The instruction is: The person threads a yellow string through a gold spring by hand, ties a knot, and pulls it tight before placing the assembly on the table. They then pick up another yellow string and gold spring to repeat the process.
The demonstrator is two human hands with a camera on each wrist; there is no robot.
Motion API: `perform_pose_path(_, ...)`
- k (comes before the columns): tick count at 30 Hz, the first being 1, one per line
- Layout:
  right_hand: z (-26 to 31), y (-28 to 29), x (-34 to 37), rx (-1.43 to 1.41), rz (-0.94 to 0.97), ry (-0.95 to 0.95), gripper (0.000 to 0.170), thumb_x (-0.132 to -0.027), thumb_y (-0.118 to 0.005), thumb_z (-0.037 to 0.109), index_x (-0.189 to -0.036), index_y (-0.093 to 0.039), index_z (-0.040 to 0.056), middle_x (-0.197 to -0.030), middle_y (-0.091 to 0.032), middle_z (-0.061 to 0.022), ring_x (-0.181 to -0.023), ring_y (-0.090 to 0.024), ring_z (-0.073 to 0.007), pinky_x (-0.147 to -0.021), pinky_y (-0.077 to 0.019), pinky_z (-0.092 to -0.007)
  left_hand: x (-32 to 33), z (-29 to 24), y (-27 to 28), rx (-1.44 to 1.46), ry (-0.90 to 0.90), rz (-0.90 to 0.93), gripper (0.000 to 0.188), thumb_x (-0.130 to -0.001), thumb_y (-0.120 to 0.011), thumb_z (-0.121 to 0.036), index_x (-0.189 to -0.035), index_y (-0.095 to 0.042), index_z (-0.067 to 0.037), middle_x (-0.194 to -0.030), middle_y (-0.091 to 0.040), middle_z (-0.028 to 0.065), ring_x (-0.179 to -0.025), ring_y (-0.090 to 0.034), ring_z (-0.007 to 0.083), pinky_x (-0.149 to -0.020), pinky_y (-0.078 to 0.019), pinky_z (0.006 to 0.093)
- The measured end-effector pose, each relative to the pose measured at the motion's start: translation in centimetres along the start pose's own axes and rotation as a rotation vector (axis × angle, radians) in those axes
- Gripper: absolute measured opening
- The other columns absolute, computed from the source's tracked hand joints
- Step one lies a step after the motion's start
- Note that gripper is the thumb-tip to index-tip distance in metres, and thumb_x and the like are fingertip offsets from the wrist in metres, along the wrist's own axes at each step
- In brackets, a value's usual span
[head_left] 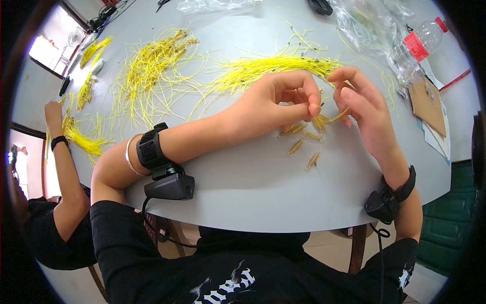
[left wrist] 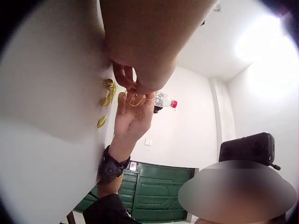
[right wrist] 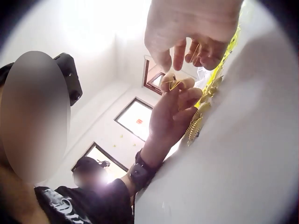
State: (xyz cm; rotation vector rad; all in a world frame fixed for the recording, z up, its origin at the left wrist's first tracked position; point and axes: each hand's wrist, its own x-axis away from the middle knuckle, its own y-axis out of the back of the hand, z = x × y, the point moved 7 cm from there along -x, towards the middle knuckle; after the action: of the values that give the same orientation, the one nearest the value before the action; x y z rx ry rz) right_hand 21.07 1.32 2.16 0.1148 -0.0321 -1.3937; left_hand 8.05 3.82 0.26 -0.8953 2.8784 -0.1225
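Observation:
My left hand (head_left: 283, 101) pinches a thin yellow strand (right wrist: 174, 86) between thumb and fingertip, above the table. Facing it at the right, my right hand (head_left: 365, 106) has its fingers parted and bent; a yellow line (head_left: 338, 115) runs beside its lower fingers, and how it is held I cannot tell. Several gold coil springs (head_left: 313, 136) lie on the table just below the hands, one (head_left: 313, 160) nearest the front edge. Behind the hands spreads a bundle of yellow cords (head_left: 273, 66) with dark bits on them.
A tangled yellow bundle (head_left: 157, 66) lies to the left, with smaller bundles (head_left: 83, 137) beyond it near another person's arm (head_left: 66, 162). At the right are a plastic bottle (head_left: 417, 46), clear bags (head_left: 362, 25) and brown cardboard (head_left: 428, 109). The grey table (head_left: 253, 187) has a curved front edge.

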Motion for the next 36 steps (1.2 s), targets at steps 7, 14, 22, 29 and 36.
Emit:
perform_pose_path(7,-0.2,-1.4,0.1,0.111,0.135,0.059,0.018,-0.082,-0.056,0.02,-0.09,-0.055,0.0035,-0.073,-0.047,0.0006,-0.068,-0.044,-0.0039,-0.052,-0.034,-0.017,0.0,-0.1,-0.3,-0.027,0.005,0.024,0.005,-0.083,-0.056,-0.003,-0.082,-0.052,-0.007,-0.079,-0.053,-0.0001,-0.061,-0.045,0.0042,-0.053,-0.0366,0.0174)
perform_pose_path(14,-0.2,-2.0,0.6,-0.444,0.517,-0.088,0.023,-0.081,-0.048,0.029,-0.072,-0.043,0.0079,-0.07,-0.041,-0.0018,-0.066,-0.042,-0.009,-0.051,-0.0346,-0.0201,0.1,0.2,-0.1,0.091,0.032,-0.008,0.007,-0.085,-0.056,-0.006,-0.082,-0.051,-0.008,-0.079,-0.053,0.0001,-0.061,-0.045,0.0045,-0.052,-0.036,0.0173)
perform_pose_path(22,-0.2,5.8,-1.3,-0.728,-0.041,-0.021,0.026,-0.091,-0.043,0.029,-0.1,-0.05,0.0062,-0.081,-0.047,-0.0002,-0.054,-0.034,-0.0044,-0.046,-0.0278,-0.0188,0.0,0.3,0.2,0.093,0.035,-0.039,0.007,-0.086,-0.055,-0.005,-0.081,-0.05,-0.008,-0.079,-0.053,0.0015,-0.052,-0.041,0.0049,-0.051,-0.0349,0.0172)
perform_pose_path(29,3.0,-0.1,0.0,-0.095,0.121,0.211,0.042,-0.086,-0.053,0.017,-0.126,-0.044,0.0063,-0.109,-0.058,-0.0085,-0.057,-0.048,-0.0055,-0.049,-0.0374,-0.0152,0.1,0.4,0.2,0.092,0.044,-0.032,0.006,-0.085,-0.055,-0.005,-0.082,-0.051,-0.007,-0.081,-0.053,0.0011,-0.056,-0.042,0.0044,-0.05,-0.0353,0.0172)
perform_pose_path(36,1.4,-0.9,0.5,0.721,0.173,0.217,0.023,-0.083,-0.058,0.011,-0.106,-0.06,0.0061,-0.072,-0.058,0.0014,-0.053,-0.045,-0.0056,-0.048,-0.0366,-0.0179,0.0,0.5,0.2,0.09,0.047,-0.028,0.007,-0.084,-0.058,-0.007,-0.085,-0.051,-0.007,-0.081,-0.053,-0.0007,-0.062,-0.045,0.0044,-0.051,-0.0366,0.0174)
